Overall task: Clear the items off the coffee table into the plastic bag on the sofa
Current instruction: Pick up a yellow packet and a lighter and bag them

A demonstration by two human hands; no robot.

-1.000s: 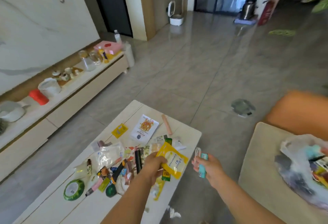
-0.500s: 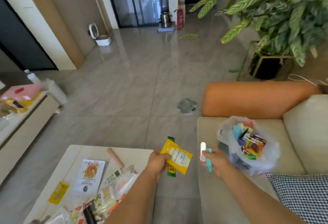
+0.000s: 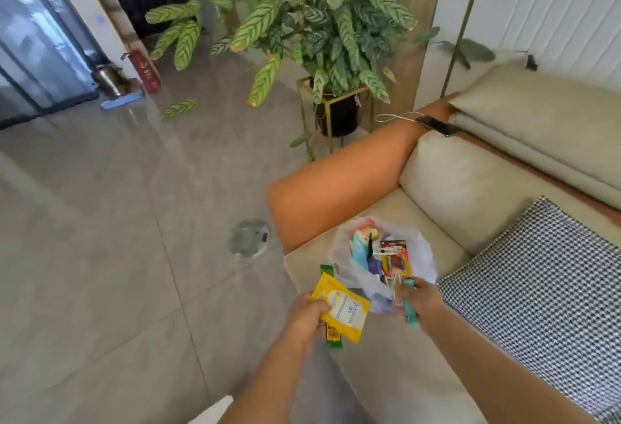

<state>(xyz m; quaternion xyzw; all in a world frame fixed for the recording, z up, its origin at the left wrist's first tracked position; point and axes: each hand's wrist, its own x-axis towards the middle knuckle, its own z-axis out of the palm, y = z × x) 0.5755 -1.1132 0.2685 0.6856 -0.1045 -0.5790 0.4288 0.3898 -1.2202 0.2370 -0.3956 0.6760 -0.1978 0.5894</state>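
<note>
Clear plastic bag [image 3: 421,257], mouth open, full of bright packets, sits on the beige sofa [image 3: 470,208] seat beside the orange armrest. Left hand [image 3: 307,317] pinches a yellow sachet [image 3: 342,311] over a green stick packet [image 3: 332,336], just short of the bag. Right hand [image 3: 424,301] grips a teal item [image 3: 410,307] at the bag's near rim, forearms extended.

left hand [image 3: 307,317]: fingers curled, gripping | right hand [image 3: 423,302]: fingers curled, gripping

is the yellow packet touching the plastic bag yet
Cannot tell. In the head view the yellow packet in the left hand overlaps the plastic bag edge, hiding any contact or gap.
</note>
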